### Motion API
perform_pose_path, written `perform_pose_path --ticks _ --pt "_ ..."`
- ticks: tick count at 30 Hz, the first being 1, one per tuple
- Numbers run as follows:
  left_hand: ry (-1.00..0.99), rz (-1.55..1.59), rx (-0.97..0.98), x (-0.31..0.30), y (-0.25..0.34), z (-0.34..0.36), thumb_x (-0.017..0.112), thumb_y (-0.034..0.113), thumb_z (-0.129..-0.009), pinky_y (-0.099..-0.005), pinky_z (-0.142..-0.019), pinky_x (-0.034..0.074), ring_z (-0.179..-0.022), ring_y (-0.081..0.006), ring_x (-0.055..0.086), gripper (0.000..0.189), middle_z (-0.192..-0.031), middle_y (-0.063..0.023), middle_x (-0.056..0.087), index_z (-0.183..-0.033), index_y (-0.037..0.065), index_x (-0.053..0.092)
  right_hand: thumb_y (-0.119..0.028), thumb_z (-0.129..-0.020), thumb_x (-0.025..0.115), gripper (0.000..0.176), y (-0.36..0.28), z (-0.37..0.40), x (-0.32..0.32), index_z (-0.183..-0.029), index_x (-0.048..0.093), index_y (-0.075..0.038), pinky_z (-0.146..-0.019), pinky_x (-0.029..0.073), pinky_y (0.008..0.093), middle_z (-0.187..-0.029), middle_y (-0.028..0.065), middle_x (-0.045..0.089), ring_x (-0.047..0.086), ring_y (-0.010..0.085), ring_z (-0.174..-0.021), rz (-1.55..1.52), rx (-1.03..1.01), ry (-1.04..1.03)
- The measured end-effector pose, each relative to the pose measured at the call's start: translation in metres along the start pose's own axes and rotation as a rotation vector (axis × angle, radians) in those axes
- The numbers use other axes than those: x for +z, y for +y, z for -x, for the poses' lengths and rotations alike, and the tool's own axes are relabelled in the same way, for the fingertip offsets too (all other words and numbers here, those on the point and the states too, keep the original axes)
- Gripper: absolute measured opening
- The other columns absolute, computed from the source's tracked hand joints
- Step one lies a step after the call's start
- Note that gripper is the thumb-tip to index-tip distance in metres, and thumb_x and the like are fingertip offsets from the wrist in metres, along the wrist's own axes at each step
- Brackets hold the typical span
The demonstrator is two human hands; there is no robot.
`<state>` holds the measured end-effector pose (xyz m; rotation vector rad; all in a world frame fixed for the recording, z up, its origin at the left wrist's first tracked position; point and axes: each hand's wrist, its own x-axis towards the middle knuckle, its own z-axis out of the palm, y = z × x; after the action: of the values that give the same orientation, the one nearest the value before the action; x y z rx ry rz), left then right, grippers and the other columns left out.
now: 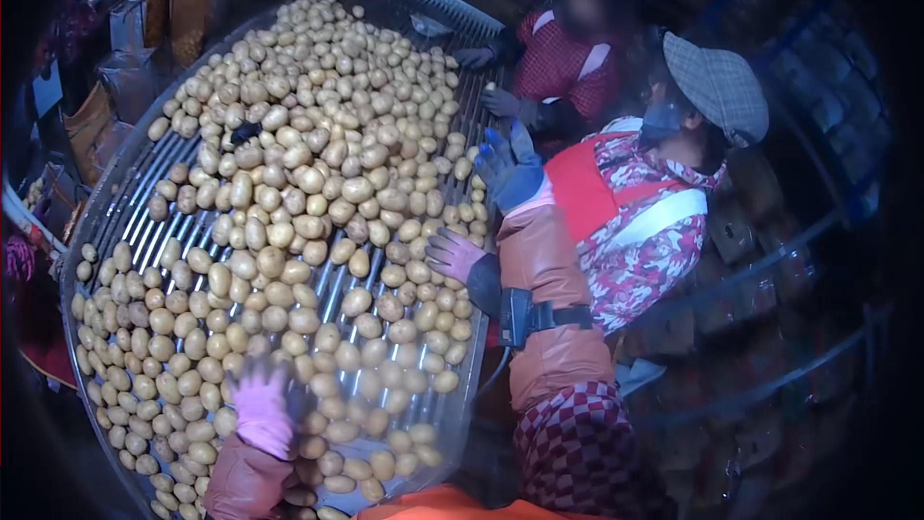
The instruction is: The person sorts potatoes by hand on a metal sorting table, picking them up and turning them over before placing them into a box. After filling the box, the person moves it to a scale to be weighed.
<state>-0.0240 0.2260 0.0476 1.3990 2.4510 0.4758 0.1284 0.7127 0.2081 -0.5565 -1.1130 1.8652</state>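
The head camera looks down on a great spread of potatoes (289, 178) lying over a slatted surface (162, 241), heaped toward the far end, with the slats showing through in gaps. The left hand (262, 406), in a pink glove, is low over the near potatoes, back upward; its fingers look loosely spread, but it is blurred and its palm hidden, so I cannot tell whether it has hold of a potato. The right hand (510, 166) is raised above the right edge, its blue palm showing, fingers apart, with nothing visible in it.

The step in hand appears to be working through the potatoes by hand. A next move from here would seem to call for lowering the right hand to the potatoes, keeping clear of a co-worker's pink-gloved hand (457, 255) on those just beside its forearm. Another co-worker's dark-gloved hand (500, 102) is near the fingertips too. A dark lump (246, 133) stands out among the potatoes, well apart from both hands.
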Motion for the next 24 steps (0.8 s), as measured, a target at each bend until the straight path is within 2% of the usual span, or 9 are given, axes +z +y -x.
perform_pose_path --ticks 3,5,7,9,11,14,16,19,24 --pt "0.001 -0.069 -0.152 0.005 -0.022 0.011 0.075 0.033 -0.080 -0.0684 -0.120 0.016 -0.148 -0.0410 0.032 0.071 -0.157 -0.0177 0.039 -0.145 0.016 0.053 -0.036 -0.102 0.061 0.052 -0.006 0.018 0.018 -0.148 0.051 -0.013 -0.106 0.050 0.0498 -0.130 0.0084 0.064 0.061 0.0272 -0.118 0.157 0.155 -0.313" --pt "0.013 -0.143 -0.262 0.023 -0.043 0.027 0.077 0.039 -0.079 -0.0690 -0.120 0.015 -0.150 -0.0430 0.027 0.079 -0.161 -0.0198 0.034 -0.149 0.017 0.049 -0.021 -0.104 0.059 0.043 0.016 0.034 0.015 -0.145 0.053 -0.010 -0.106 0.051 0.0478 -0.127 0.0088 0.065 0.062 0.0249 -0.121 0.167 0.130 0.003" --pt "0.076 -0.168 -0.264 0.037 -0.060 0.041 0.077 0.039 -0.080 -0.0694 -0.120 0.015 -0.150 -0.0435 0.027 0.078 -0.161 -0.0197 0.034 -0.149 0.017 0.049 -0.010 -0.101 0.064 0.040 0.042 0.052 0.001 -0.140 0.058 -0.006 -0.103 0.053 0.0393 -0.124 0.0096 0.067 0.063 0.0198 -0.120 0.942 -0.255 -0.363" --pt "0.121 -0.191 -0.266 0.046 -0.073 0.056 0.076 0.039 -0.080 -0.0697 -0.119 0.015 -0.150 -0.0440 0.027 0.077 -0.160 -0.0196 0.035 -0.149 0.017 0.049 -0.005 -0.096 0.070 0.038 0.055 0.082 0.013 -0.133 0.062 -0.003 -0.098 0.053 0.0321 -0.121 0.0097 0.068 0.063 0.0153 -0.117 0.672 0.355 -0.614" --pt "0.144 -0.196 -0.255 0.053 -0.080 0.061 0.075 0.039 -0.081 -0.0701 -0.119 0.015 -0.150 -0.0445 0.028 0.075 -0.160 -0.0195 0.035 -0.149 0.017 0.049 -0.020 -0.098 0.071 0.041 0.111 0.106 0.000 -0.132 0.061 0.000 -0.093 0.054 0.0290 -0.120 0.0089 0.068 0.064 0.0138 -0.117 0.484 0.433 -0.192" --pt "0.174 -0.202 -0.248 0.060 -0.086 0.061 0.074 0.038 -0.082 -0.0707 -0.119 0.016 -0.150 -0.0452 0.028 0.073 -0.160 -0.0194 0.036 -0.148 0.017 0.050 -0.033 -0.098 0.067 0.050 0.174 0.147 -0.031 -0.138 0.059 -0.005 -0.101 0.050 0.0421 -0.133 0.0120 0.063 0.057 0.0247 -0.130 0.413 0.500 0.062" --pt "0.191 -0.207 -0.250 0.062 -0.088 0.066 0.074 0.038 -0.083 -0.0710 -0.119 0.016 -0.149 -0.0457 0.028 0.072 -0.160 -0.0193 0.037 -0.148 0.017 0.050 -0.045 -0.095 0.065 0.058 0.197 0.180 -0.045 -0.142 0.057 -0.013 -0.111 0.037 0.0588 -0.147 0.0151 0.052 0.042 0.0392 -0.142 2.146 -0.318 -0.490" --pt "0.207 -0.211 -0.240 0.064 -0.090 0.067 0.073 0.038 -0.084 -0.0716 -0.118 0.016 -0.149 -0.0464 0.028 0.070 -0.159 -0.0192 0.037 -0.147 0.017 0.050 -0.047 -0.091 0.068 0.060 0.217 0.194 -0.041 -0.143 0.058 -0.019 -0.115 0.023 0.0676 -0.155 0.0164 0.043 0.030 0.0481 -0.146 1.944 -0.279 -0.329" --pt "0.234 -0.219 -0.224 0.067 -0.092 0.066 0.071 0.038 -0.086 -0.0725 -0.118 0.016 -0.149 -0.0476 0.028 0.067 -0.159 -0.0189 0.038 -0.147 0.017 0.051 -0.043 -0.090 0.069 0.059 0.217 0.197 -0.037 -0.143 0.058 -0.019 -0.116 0.024 0.0650 -0.154 0.0151 0.045 0.034 0.0456 -0.145 1.925 -0.288 -0.296"
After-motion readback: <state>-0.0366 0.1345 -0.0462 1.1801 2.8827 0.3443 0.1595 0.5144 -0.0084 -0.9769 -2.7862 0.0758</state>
